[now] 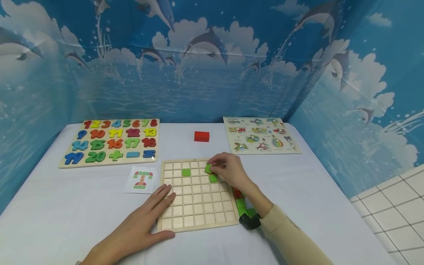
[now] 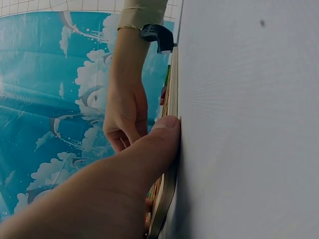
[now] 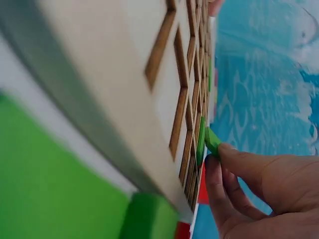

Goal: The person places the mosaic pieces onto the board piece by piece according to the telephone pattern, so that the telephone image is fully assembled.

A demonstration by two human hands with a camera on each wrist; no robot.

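Observation:
A wooden grid board (image 1: 198, 229) lies on the white table, with a green square tile (image 1: 186, 172) in an upper cell. Another green tile (image 1: 213, 178) sits in the grid near the right hand. Between thumb and fingers, my right hand (image 1: 232, 171) pinches a green tile (image 3: 212, 141), held tilted at the board's upper right. My left hand (image 1: 139, 224) rests at the board's lower left, fingers extended over the left edge. In the left wrist view its thumb (image 2: 162, 137) lies along the board's edge. Left of the board is a card (image 1: 140, 180) with a red and green pattern.
Red and green pieces (image 1: 241, 206) lie along the board's right side, partly under the right forearm. A red block (image 1: 201, 136) stands behind the board. A number puzzle (image 1: 112, 141) is at back left, a picture puzzle (image 1: 261, 136) at back right.

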